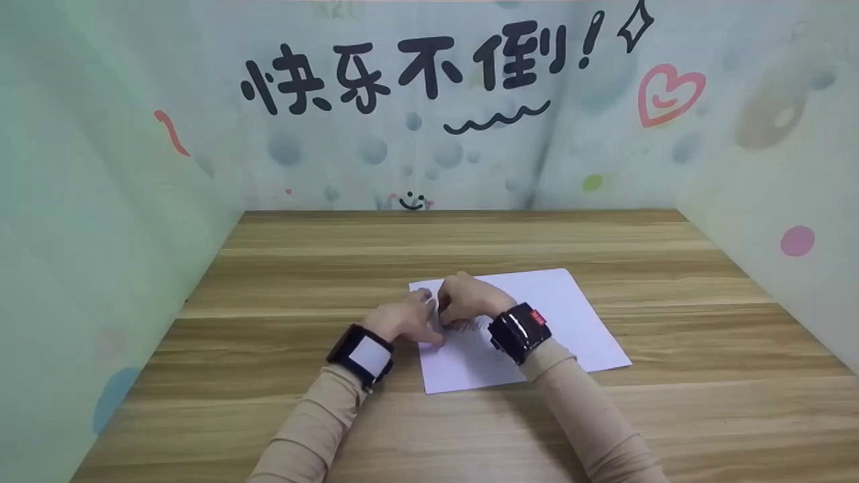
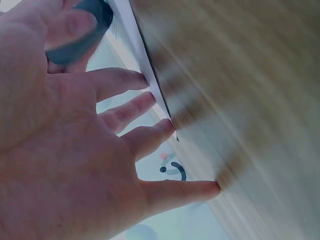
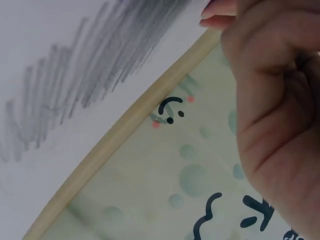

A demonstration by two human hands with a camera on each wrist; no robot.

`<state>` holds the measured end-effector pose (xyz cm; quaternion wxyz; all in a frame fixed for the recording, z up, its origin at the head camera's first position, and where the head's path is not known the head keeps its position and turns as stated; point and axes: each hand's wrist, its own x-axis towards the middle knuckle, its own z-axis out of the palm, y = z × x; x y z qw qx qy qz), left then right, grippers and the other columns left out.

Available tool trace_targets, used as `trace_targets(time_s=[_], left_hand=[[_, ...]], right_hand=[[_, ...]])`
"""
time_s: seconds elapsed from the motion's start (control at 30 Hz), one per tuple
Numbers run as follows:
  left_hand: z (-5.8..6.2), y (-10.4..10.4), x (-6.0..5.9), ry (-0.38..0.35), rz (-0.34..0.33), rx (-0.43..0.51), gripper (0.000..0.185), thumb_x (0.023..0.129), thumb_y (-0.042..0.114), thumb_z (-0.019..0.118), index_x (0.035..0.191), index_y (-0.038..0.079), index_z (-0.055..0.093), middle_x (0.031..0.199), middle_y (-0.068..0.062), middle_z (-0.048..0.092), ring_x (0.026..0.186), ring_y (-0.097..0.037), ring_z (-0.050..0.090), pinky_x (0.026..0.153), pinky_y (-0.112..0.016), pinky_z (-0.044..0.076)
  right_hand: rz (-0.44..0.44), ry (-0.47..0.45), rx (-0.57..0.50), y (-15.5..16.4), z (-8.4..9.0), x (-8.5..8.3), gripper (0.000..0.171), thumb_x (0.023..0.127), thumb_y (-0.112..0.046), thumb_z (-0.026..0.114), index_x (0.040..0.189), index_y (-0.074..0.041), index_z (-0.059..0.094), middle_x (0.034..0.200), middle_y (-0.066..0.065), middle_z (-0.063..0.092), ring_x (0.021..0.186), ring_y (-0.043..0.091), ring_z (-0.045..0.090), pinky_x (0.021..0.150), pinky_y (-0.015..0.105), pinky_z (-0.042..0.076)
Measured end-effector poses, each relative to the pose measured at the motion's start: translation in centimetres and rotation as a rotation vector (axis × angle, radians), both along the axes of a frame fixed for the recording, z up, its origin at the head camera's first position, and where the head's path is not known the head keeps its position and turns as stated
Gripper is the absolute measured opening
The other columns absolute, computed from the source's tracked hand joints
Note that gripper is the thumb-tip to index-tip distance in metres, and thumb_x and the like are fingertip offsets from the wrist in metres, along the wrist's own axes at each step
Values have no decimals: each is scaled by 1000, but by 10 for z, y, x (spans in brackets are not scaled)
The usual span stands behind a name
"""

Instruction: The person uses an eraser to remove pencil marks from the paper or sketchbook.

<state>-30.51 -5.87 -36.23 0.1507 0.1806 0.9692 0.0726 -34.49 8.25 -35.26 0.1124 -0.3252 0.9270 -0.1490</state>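
Observation:
A white paper sheet (image 1: pixel 564 315) lies on the wooden table (image 1: pixel 470 241), with grey pencil shading (image 3: pixel 100 65) on it. My left hand (image 1: pixel 402 322) lies flat at the sheet's left edge (image 2: pixel 150 80), its fingers (image 2: pixel 150 135) straight and spread on paper and table. My right hand (image 1: pixel 466 298) is curled into a fist over the shaded patch, right beside the left hand. Its fingertips (image 3: pixel 217 15) point down at the paper. A dark blue-grey rounded object (image 2: pixel 82 30) shows by the left thumb, seemingly gripped by the right hand; most of it is hidden.
Pale printed screens wall the table on the left (image 1: pixel 100 235), back (image 1: pixel 429 134) and right (image 1: pixel 772 201). A black band sits on each wrist (image 1: pixel 517 332). Bare wood surrounds the sheet on all sides.

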Motion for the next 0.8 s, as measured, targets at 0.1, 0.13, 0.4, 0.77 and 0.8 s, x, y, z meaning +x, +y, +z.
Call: trace_targets(time_s=[0.1, 0.13, 0.4, 0.77, 0.8], left_hand=[[0, 0, 0, -15, 11, -5, 76, 77, 44, 62, 139, 7, 38, 151, -6, 25, 135, -27, 32, 103, -49, 38], [0, 1, 0, -20, 13, -5, 76, 78, 44, 62, 140, 8, 37, 151, -6, 24, 136, -28, 31, 103, -49, 38], [0, 2, 0, 36, 2, 22, 73, 76, 43, 66, 133, 2, 46, 146, -11, 34, 132, -28, 38, 106, -41, 36], [3, 17, 8, 166, 16, 69, 53, 67, 44, 77, 89, -2, 64, 106, -17, 56, 84, -25, 56, 75, -38, 52], [3, 17, 9, 137, 28, 48, 59, 66, 49, 76, 94, -2, 64, 112, -18, 53, 91, -27, 55, 80, -39, 51]], right_hand=[[24, 16, 9, 1, 0, -1, 8, 68, -8, 68, 74, -5, 70, 64, -1, 63, 54, 5, 50, 49, 15, 40], [35, 5, 11, 2, 1, -2, 8, 68, -9, 68, 75, -5, 70, 65, -1, 63, 54, 5, 50, 50, 15, 40], [-115, 84, -177, 16, 2, -13, 10, 78, -12, 69, 80, -3, 65, 73, 8, 66, 58, 11, 56, 53, 20, 46], [-49, 204, -120, 12, -8, -15, 6, 73, -9, 71, 76, -3, 70, 73, 8, 69, 64, 17, 61, 61, 27, 51], [-45, 203, -122, 12, -9, -15, 7, 73, -10, 71, 76, -4, 70, 73, 7, 69, 64, 17, 60, 61, 27, 51]])
